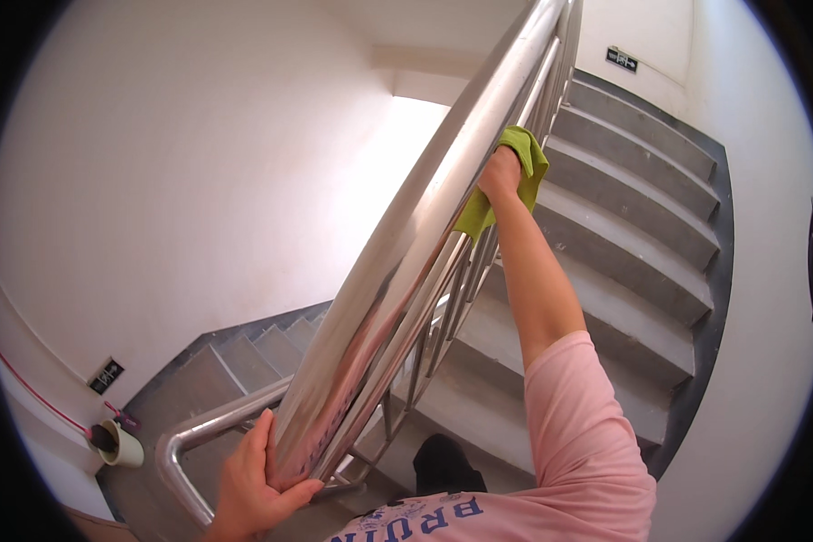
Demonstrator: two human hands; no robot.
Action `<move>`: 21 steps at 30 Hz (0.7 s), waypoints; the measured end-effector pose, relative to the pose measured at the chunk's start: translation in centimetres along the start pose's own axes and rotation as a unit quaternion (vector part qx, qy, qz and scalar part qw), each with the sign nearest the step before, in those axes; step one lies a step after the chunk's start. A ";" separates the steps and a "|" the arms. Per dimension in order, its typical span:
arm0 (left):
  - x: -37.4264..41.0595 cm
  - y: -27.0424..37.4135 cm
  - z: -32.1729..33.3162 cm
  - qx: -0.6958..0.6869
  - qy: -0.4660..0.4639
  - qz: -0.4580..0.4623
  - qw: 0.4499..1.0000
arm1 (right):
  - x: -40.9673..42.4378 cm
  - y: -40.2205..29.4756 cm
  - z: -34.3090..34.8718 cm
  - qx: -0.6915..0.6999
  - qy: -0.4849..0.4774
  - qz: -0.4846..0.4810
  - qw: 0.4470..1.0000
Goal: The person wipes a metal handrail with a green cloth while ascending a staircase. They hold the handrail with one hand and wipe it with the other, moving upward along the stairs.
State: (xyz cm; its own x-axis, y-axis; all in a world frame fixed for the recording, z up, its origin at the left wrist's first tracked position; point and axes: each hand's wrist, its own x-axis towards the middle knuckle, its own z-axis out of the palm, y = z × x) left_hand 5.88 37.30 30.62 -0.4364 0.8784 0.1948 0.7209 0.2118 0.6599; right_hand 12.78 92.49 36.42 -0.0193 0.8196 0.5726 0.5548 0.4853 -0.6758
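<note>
A polished metal stair handrail (406, 237) slants from the bottom centre up to the top of the view. My left hand (254, 477) rests around its lower end, thumb on one side and fingers on the other. Farther up, my right hand (501, 173) grips a green cloth (532, 159) against the side of the railing, just under the thick top tube. Part of the cloth hangs below the hand, over a thinner metal rail (440, 271). The fingers of my right hand are mostly hidden by the cloth and rail.
Grey stairs (623, 251) rise on the right beside a white wall. Lower steps (257, 359) lie beyond the railing at left, near a bent lower handrail (210, 423). A pale bucket (123, 447) with a red-handled tool (101, 439) stands by the wall. Exit signs (621, 59) are mounted low.
</note>
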 end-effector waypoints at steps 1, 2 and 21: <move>0.3 0.8 -0.4 0.009 -0.013 -0.028 0.999 | -0.2 -1.0 -1.2 -0.011 -0.003 0.003 1.000; 0.4 0.4 -0.1 0.011 0.007 0.016 1.000 | -0.3 -1.3 -2.0 -0.020 -0.006 0.008 1.000; 12.0 11.7 -1.5 -0.098 0.077 0.007 0.992 | -1.0 -1.3 -2.6 0.166 -0.081 0.054 0.981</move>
State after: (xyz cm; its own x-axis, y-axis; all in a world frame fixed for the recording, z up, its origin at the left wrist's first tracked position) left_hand 8.24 49.71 41.71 -0.5145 0.8017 0.3042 0.6162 0.0989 0.7814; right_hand 14.23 90.25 37.94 -0.1219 0.8966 0.4257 0.2593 0.4428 -0.8583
